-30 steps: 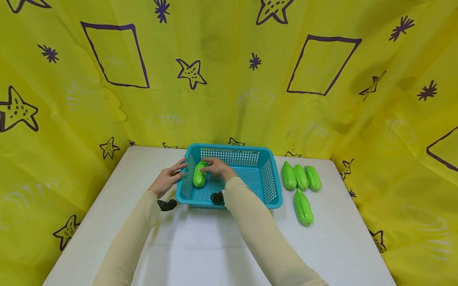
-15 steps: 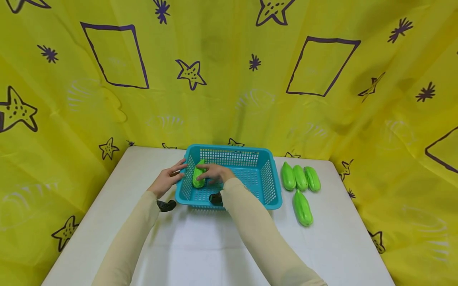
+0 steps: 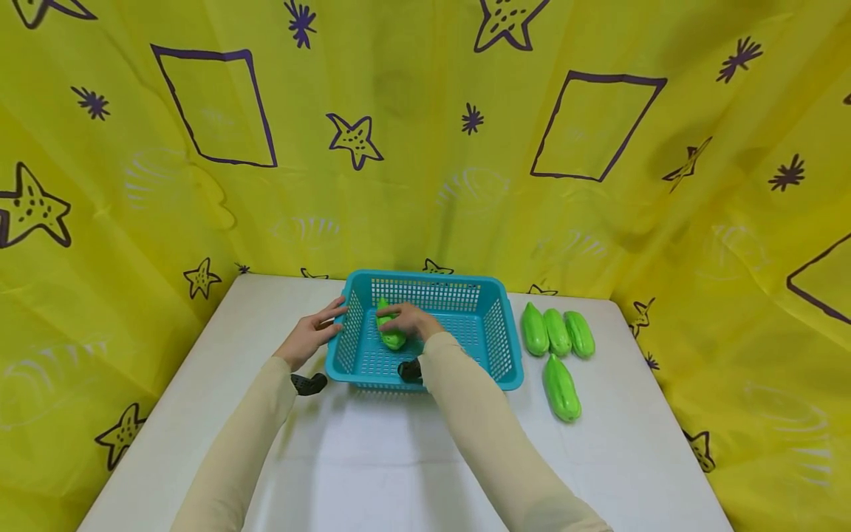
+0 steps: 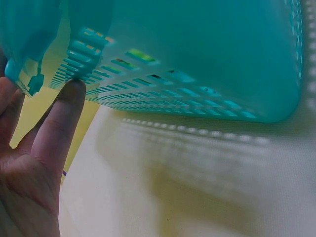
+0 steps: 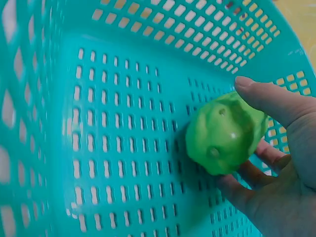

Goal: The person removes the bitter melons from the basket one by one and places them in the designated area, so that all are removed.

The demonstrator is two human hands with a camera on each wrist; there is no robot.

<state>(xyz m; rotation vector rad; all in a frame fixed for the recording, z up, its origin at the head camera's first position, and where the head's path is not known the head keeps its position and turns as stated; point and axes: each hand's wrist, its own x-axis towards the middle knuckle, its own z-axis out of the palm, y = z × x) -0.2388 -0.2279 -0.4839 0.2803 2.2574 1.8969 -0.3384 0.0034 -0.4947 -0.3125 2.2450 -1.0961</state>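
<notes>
A turquoise plastic basket (image 3: pixel 435 273) with perforated walls stands on the white table. Inside its left half lies a glossy green gourd-like vegetable (image 3: pixel 393 338), whose rounded end (image 5: pixel 217 140) faces the right wrist camera. My right hand (image 3: pixel 414 322) reaches into the basket and grips this vegetable, thumb on one side and fingers on the other. The far part of the vegetable is hidden behind that hand. At the basket's left edge, my left hand (image 3: pixel 311 334) touches the rim with extended fingers; in the left wrist view one fingertip (image 4: pixel 74 89) presses the outer wall.
Right of the basket, several similar green vegetables lie on the table (image 3: pixel 638 443): a row of three (image 3: pixel 557 332) and one nearer the front (image 3: pixel 562 388). A yellow patterned curtain (image 3: pixel 412 207) closes off the back and both sides.
My right hand has shifted right with the green vegetable, which now lies farther from the basket's left wall and at a different slant. The left hand and the basket have stayed put.
</notes>
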